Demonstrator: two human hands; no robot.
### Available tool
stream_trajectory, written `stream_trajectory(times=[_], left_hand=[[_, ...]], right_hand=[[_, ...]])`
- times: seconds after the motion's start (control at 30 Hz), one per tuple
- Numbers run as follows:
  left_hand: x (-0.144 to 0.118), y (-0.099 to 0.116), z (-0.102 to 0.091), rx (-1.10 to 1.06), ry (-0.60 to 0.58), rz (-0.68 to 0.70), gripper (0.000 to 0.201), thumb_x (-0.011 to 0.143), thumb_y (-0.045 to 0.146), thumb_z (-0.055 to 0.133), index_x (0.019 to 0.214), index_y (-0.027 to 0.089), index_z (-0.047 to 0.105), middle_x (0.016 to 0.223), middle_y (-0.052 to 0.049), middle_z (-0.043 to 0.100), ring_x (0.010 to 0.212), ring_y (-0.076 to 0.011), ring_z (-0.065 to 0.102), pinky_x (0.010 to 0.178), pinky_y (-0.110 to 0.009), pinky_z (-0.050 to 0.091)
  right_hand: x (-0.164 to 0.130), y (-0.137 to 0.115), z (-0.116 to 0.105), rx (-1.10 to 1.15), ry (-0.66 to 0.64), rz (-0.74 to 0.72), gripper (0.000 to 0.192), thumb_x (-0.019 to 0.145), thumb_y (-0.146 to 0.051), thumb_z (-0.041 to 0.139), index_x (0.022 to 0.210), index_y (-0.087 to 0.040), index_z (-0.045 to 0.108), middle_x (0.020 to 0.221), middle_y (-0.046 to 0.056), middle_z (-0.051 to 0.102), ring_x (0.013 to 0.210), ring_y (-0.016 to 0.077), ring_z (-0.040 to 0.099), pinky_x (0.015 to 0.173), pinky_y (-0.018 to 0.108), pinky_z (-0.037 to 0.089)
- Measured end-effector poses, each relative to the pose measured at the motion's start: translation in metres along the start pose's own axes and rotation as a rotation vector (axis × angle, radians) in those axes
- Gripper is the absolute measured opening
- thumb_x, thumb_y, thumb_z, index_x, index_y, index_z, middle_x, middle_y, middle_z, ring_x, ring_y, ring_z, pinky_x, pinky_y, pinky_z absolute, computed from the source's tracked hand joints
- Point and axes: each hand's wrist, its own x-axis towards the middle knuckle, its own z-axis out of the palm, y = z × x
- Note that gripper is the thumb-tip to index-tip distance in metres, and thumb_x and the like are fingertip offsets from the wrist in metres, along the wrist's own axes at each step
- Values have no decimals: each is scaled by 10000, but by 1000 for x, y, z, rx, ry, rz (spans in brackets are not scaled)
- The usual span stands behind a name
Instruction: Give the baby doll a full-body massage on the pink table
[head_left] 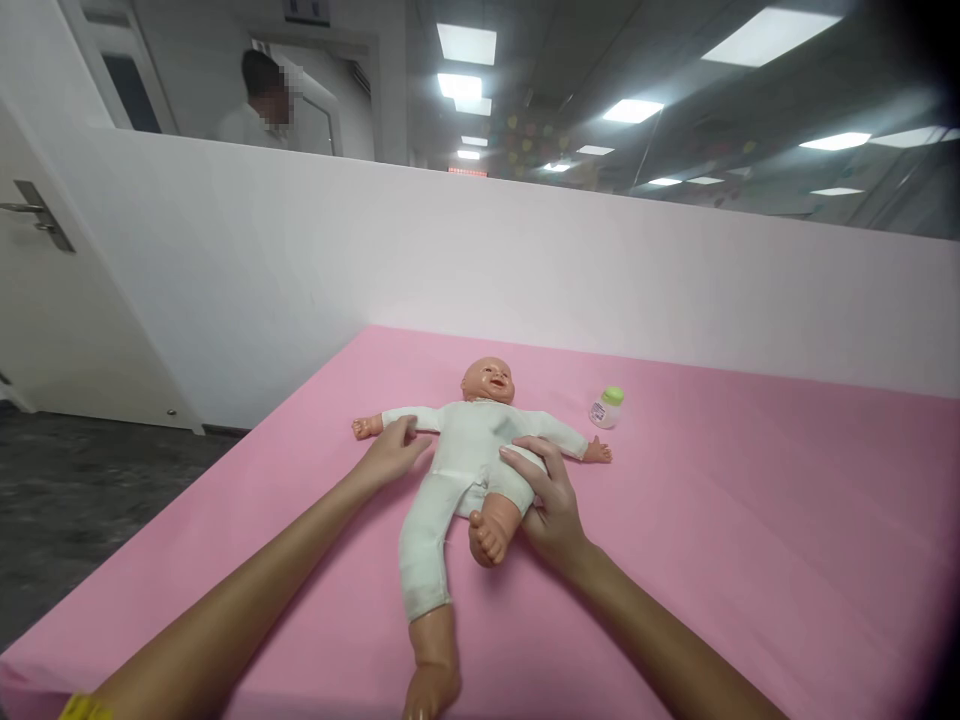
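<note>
A baby doll (469,440) in a white suit lies on its back on the pink-covered table (675,560), arms spread. Its leg on the right is bent up with the bare foot towards me; the other leg lies stretched out towards me. My right hand (551,500) is wrapped around the bent leg, fingers over the thigh. At the doll's arm on the left, my left hand (391,452) touches the white sleeve, thumb and fingers apart. Just beyond the doll's other hand is a small clear bottle (606,410) with a green cap, tilted.
A white partition (525,260) runs along the table's far side. On the left are a door (67,300) with a metal handle and a dark floor (112,500). A person (262,100) is beyond the partition. A yellow band (86,708) shows by my left arm.
</note>
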Motion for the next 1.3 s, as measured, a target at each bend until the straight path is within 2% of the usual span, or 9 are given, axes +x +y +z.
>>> stream_trajectory(times=[0.17, 0.3, 0.5, 0.63, 0.77, 0.97, 1.07, 1.17, 1.3], left_hand=[[18, -9, -13, -336, -36, -195, 606, 835, 608, 661, 1250, 174, 579, 1282, -133, 616, 1029, -231, 667, 824, -313, 561], [23, -9, -21, -541, -32, -274, 716, 856, 557, 696, 1434, 214, 451, 1238, -149, 617, 909, -199, 707, 812, -347, 616], [29, -9, -23, -538, -41, -345, 783, 867, 514, 699, 1542, 326, 350, 1158, -110, 655, 683, -165, 711, 659, -351, 637], [33, -9, -21, -483, -27, -396, 721, 847, 608, 682, 1444, 259, 480, 982, -103, 683, 637, -177, 694, 479, -242, 524], [34, -10, -18, -425, -36, -394, 659, 839, 665, 655, 1325, 225, 584, 781, -55, 663, 499, -123, 590, 394, -187, 389], [30, -8, -19, -560, -85, -325, 856, 796, 519, 771, 1535, 364, 368, 1262, -142, 653, 639, -182, 731, 488, -244, 516], [32, -4, -22, -578, -110, -328, 905, 781, 493, 788, 1555, 348, 340, 1219, -152, 679, 620, -201, 734, 538, -291, 554], [44, 2, -23, -433, -46, -358, 754, 809, 527, 719, 1472, 272, 466, 978, -99, 734, 576, -197, 710, 539, -293, 535], [68, 7, -19, -202, 40, -429, 469, 823, 544, 630, 1033, 127, 679, 666, -104, 684, 516, -242, 653, 467, -306, 435]], right_hand=[[1, 1, 0, 10, -7, -5, 652, 891, -18, 480, 1440, -367, 538, 1341, 101, 503, 1227, 279, 558, 1011, 512, 526], [1, 1, -1, 11, -12, -15, 646, 879, -13, 479, 1426, -349, 550, 1340, 106, 506, 1230, 281, 565, 1020, 521, 524], [1, 1, 0, 22, -19, -36, 657, 877, 1, 474, 1428, -349, 548, 1333, 103, 509, 1240, 274, 561, 1027, 515, 525], [0, 0, 1, 26, -24, -48, 664, 870, 5, 480, 1426, -351, 555, 1336, 104, 509, 1235, 273, 564, 1001, 492, 544], [1, -2, 0, 25, -31, -52, 675, 866, 3, 485, 1428, -364, 555, 1333, 102, 515, 1216, 274, 578, 960, 471, 563], [0, -1, 0, 51, -40, -36, 675, 866, 2, 494, 1425, -369, 564, 1335, 96, 518, 1214, 271, 577, 950, 451, 558], [-2, 0, 0, 70, -50, -20, 686, 862, 12, 480, 1425, -371, 563, 1343, 94, 510, 1237, 269, 559, 976, 459, 544], [-3, 1, 0, 91, -59, -18, 708, 847, 26, 468, 1425, -373, 561, 1351, 91, 501, 1253, 267, 547, 988, 458, 539], [-4, 1, 0, 101, -63, -25, 726, 826, 43, 455, 1413, -367, 570, 1354, 88, 499, 1240, 258, 558, 957, 432, 554]])
